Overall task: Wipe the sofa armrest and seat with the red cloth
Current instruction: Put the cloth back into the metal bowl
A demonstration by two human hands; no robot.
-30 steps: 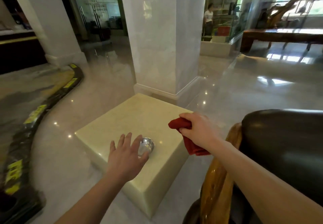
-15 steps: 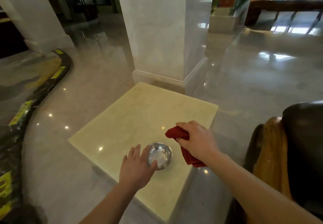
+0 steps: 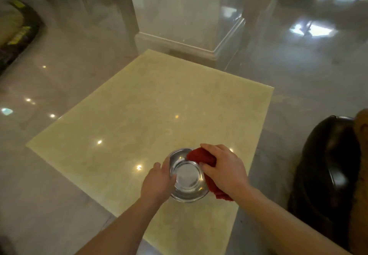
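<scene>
My right hand [image 3: 225, 171] is closed around the crumpled red cloth [image 3: 201, 156], whose front corner hangs over the right rim of a small steel bowl [image 3: 187, 177]. The cloth's lower end sticks out under my wrist. My left hand [image 3: 157, 183] grips the bowl's left rim, thumb on the edge. The bowl stands on a pale yellow stone block table [image 3: 151, 111] near its front right part. The dark sofa with its wooden armrest [image 3: 334, 167] shows at the right edge, apart from both hands.
A white marble pillar [image 3: 179, 15] rises just behind the table. Glossy grey floor [image 3: 308, 75] surrounds everything. A black and yellow curved strip [image 3: 18, 33] lies on the floor at far left.
The view tilted down and closer to the table. My left hand took hold of the bowl's rim. My right hand brought the red cloth left, over the bowl's edge.
</scene>
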